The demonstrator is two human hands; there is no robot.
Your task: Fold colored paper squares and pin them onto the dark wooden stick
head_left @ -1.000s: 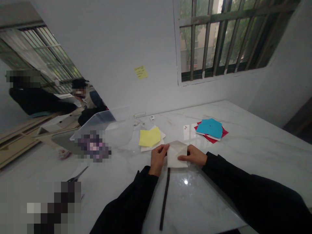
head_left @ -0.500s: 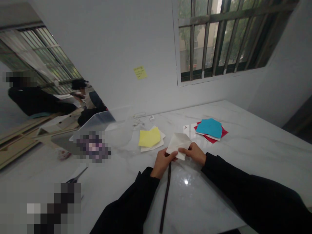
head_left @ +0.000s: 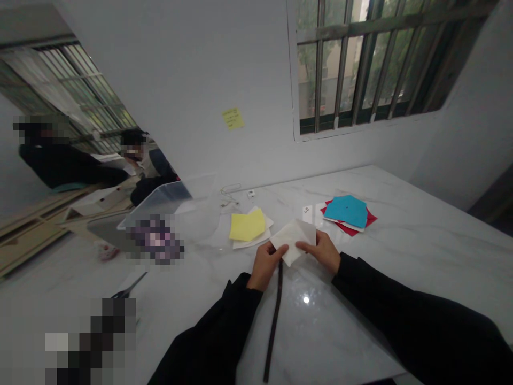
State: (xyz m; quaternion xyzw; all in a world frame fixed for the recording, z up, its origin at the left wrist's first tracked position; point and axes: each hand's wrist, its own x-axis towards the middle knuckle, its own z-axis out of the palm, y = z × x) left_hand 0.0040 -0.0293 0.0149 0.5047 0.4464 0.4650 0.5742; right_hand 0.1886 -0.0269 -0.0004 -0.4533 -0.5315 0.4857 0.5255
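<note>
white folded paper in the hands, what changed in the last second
The white folded paper has turned from squared-up to a slant, one corner now pointing down toward the person, and it is held up between the left hand and right hand, neither of which has let go. The yellow paper and the blue paper on the red paper stayed where they were.

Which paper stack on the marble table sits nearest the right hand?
The blue sheet on red paper, just beyond the right hand; the yellow sheet on white paper lies farther, by the left hand.
</note>
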